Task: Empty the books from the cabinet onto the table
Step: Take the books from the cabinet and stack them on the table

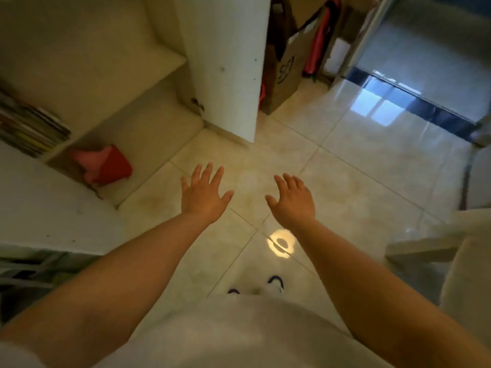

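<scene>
1. Left hand point(203, 193) and right hand point(291, 199) were both empty, fingers spread, palms down, held apart over the tiled floor point(345, 168). Neither touched anything.
2. Both forearms were stretched forward from the body. Shoes point(275, 282) showed between them at 6 o'clock, above the pale shirt.
3. Nearest item: a red and pink soft thing point(106, 166) at about 9 o'clock from the left hand, on the cabinet's bottom shelf. Too blurred to say whether it was a book or cloth.
4. The books point(32, 128) sat further out at 10 o'clock, a stack lying on a shelf of the open cabinet point(159, 57), at the left frame edge. Well apart from both hands.
5. The rest of the visible shelves looked bare. The cabinet door point(225, 62) stood open at 12 o'clock.
6. A cardboard box point(284, 75) and a red item stood behind the door, at 1 o'clock. Not task items.
7. The white edge point(425, 243) at 3 o'clock could be the worktop. Couldn't confirm, only a corner showed.
8. Step, as I read it: between loads, hands free, facing the cabinet for another pick.
9. Progress: looked mostly done, with that one stack and perhaps the red item left.
10. The next move would call for turning left, reaching to 10 o'clock, and taking the stack with both hands from either side. The books looked thin and loose, so slippage was a risk.
</scene>
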